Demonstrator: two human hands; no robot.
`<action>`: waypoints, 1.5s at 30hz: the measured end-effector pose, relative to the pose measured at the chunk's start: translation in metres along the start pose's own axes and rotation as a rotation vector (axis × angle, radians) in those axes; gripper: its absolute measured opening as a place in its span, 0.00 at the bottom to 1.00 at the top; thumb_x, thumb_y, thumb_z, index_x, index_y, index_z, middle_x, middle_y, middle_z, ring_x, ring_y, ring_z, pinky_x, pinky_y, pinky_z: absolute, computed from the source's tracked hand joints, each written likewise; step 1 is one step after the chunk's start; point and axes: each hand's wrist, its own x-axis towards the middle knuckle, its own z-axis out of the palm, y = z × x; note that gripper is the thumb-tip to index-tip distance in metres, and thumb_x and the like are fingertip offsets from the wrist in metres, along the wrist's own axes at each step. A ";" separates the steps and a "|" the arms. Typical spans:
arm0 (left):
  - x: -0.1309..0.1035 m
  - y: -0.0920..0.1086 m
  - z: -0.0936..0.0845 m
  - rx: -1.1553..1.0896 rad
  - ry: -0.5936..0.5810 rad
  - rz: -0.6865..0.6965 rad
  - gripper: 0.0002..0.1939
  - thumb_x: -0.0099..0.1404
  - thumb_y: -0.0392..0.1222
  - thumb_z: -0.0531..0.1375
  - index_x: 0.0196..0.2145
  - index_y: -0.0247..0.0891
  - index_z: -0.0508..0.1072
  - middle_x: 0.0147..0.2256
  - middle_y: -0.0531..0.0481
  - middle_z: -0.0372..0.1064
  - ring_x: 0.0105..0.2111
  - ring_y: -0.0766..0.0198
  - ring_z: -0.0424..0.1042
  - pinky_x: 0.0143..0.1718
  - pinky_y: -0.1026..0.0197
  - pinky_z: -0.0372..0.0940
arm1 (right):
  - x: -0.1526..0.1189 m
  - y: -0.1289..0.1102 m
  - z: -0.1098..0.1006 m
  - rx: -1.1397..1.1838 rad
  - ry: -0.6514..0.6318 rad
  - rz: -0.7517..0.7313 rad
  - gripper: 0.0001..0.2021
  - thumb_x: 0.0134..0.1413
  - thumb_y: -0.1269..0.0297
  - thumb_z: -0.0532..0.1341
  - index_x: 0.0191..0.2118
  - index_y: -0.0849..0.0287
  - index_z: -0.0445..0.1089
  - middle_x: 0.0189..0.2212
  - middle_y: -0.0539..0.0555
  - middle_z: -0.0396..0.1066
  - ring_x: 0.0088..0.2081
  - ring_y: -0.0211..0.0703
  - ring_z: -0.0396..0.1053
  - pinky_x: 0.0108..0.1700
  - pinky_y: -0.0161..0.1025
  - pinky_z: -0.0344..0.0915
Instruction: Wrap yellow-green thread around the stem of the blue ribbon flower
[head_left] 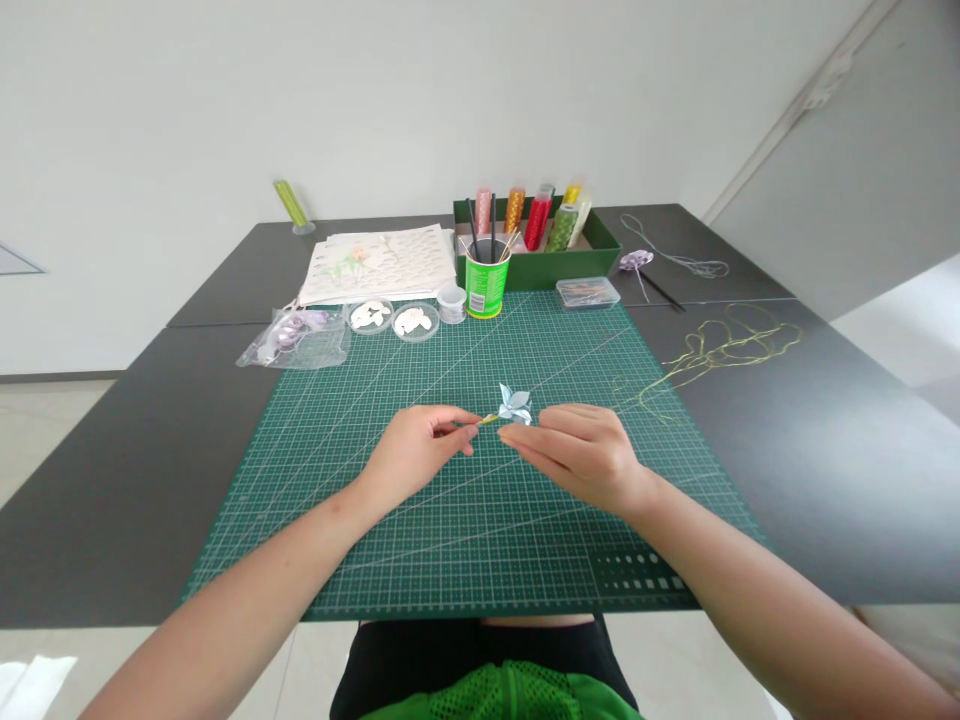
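A small pale blue craft flower (514,404) is held above the green cutting mat (420,520), its petals spread. Its thin yellow-green stem (489,419) is pinched between the thumb and index finger of my left hand (427,440). Just to the right of the petals, my right hand (581,450) is closed, with its fingers curled and the fingertips beside the flower. Whatever those fingers hold, if anything, is hidden or too fine to make out.
Behind the mat's middle stand a green can of tools (486,288), a green box of thread spools (540,268) and dishes of white pieces (415,322). A plastic bag (315,345) lies left. Loose yellow-green thread (705,355) trails across the right side.
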 end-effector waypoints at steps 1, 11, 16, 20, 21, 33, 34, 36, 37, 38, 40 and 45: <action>0.000 0.000 0.001 0.006 -0.016 -0.002 0.17 0.68 0.50 0.59 0.47 0.41 0.82 0.30 0.50 0.79 0.22 0.66 0.67 0.24 0.65 0.54 | 0.000 0.000 -0.001 -0.006 0.012 -0.004 0.06 0.64 0.72 0.61 0.37 0.59 0.76 0.19 0.45 0.62 0.21 0.31 0.59 0.25 0.33 0.56; -0.007 0.009 0.006 0.060 -0.122 0.028 0.14 0.69 0.47 0.59 0.34 0.42 0.83 0.28 0.54 0.78 0.18 0.70 0.61 0.21 0.65 0.51 | 0.001 0.002 -0.001 0.000 0.009 -0.046 0.06 0.64 0.72 0.61 0.36 0.59 0.75 0.18 0.44 0.58 0.21 0.31 0.56 0.24 0.34 0.54; -0.010 0.008 0.010 0.088 -0.134 0.080 0.14 0.69 0.46 0.58 0.33 0.42 0.83 0.28 0.53 0.78 0.20 0.68 0.65 0.23 0.65 0.54 | -0.001 0.005 0.000 -0.002 -0.008 -0.027 0.06 0.64 0.72 0.61 0.37 0.59 0.76 0.19 0.44 0.58 0.21 0.31 0.56 0.24 0.33 0.54; -0.011 0.009 0.010 0.093 -0.144 0.071 0.13 0.69 0.46 0.58 0.38 0.44 0.84 0.28 0.54 0.78 0.20 0.68 0.65 0.23 0.64 0.54 | -0.001 0.006 0.000 0.005 -0.013 -0.005 0.06 0.65 0.71 0.61 0.37 0.59 0.76 0.19 0.44 0.59 0.21 0.31 0.57 0.24 0.33 0.55; -0.011 0.009 0.010 0.093 -0.141 0.061 0.13 0.69 0.46 0.58 0.38 0.44 0.84 0.28 0.54 0.78 0.19 0.68 0.64 0.23 0.64 0.53 | -0.001 0.005 0.000 0.013 -0.012 -0.001 0.07 0.65 0.70 0.60 0.37 0.59 0.76 0.19 0.44 0.59 0.21 0.31 0.57 0.24 0.33 0.55; 0.003 0.006 -0.012 -0.389 -0.015 -0.141 0.19 0.63 0.50 0.63 0.46 0.35 0.80 0.29 0.48 0.77 0.18 0.74 0.53 0.19 0.66 0.48 | 0.001 0.001 -0.001 0.147 -0.142 -0.039 0.11 0.69 0.68 0.57 0.36 0.61 0.75 0.19 0.45 0.61 0.21 0.32 0.57 0.24 0.34 0.54; 0.003 0.007 -0.014 -0.434 -0.013 -0.164 0.19 0.63 0.50 0.64 0.46 0.34 0.80 0.29 0.48 0.76 0.18 0.74 0.52 0.19 0.67 0.47 | 0.001 0.002 -0.001 0.142 -0.160 -0.049 0.11 0.68 0.69 0.57 0.35 0.61 0.75 0.19 0.45 0.61 0.21 0.32 0.56 0.24 0.35 0.53; 0.002 0.010 -0.017 -0.491 -0.012 -0.193 0.20 0.62 0.50 0.65 0.46 0.34 0.80 0.29 0.47 0.76 0.17 0.76 0.51 0.18 0.67 0.44 | 0.000 0.003 0.000 0.125 -0.187 -0.067 0.11 0.68 0.70 0.57 0.34 0.61 0.74 0.19 0.45 0.61 0.21 0.33 0.55 0.24 0.36 0.52; 0.002 0.011 -0.017 -0.510 -0.012 -0.200 0.20 0.61 0.50 0.66 0.46 0.34 0.80 0.29 0.47 0.75 0.17 0.76 0.51 0.18 0.67 0.43 | 0.000 0.003 0.000 0.117 -0.196 -0.072 0.11 0.68 0.70 0.57 0.33 0.62 0.74 0.19 0.45 0.60 0.21 0.33 0.55 0.24 0.36 0.52; 0.002 0.011 -0.018 -0.526 -0.014 -0.204 0.20 0.61 0.50 0.66 0.47 0.34 0.80 0.29 0.47 0.75 0.17 0.77 0.51 0.18 0.68 0.42 | 0.000 0.003 0.000 0.111 -0.204 -0.073 0.12 0.68 0.71 0.57 0.32 0.61 0.74 0.19 0.46 0.60 0.21 0.33 0.54 0.24 0.36 0.52; 0.002 0.011 -0.018 -0.551 -0.023 -0.204 0.20 0.61 0.50 0.66 0.47 0.35 0.81 0.29 0.47 0.75 0.16 0.78 0.50 0.17 0.68 0.41 | 0.000 0.003 0.001 0.109 -0.213 -0.073 0.13 0.68 0.71 0.57 0.31 0.61 0.73 0.19 0.45 0.60 0.22 0.33 0.54 0.25 0.36 0.52; 0.003 0.008 -0.016 -0.531 -0.030 -0.193 0.19 0.61 0.50 0.66 0.46 0.35 0.81 0.29 0.48 0.76 0.16 0.77 0.50 0.18 0.68 0.43 | 0.000 0.000 0.002 0.120 -0.196 -0.086 0.12 0.68 0.70 0.57 0.31 0.61 0.72 0.20 0.45 0.59 0.22 0.33 0.53 0.25 0.36 0.52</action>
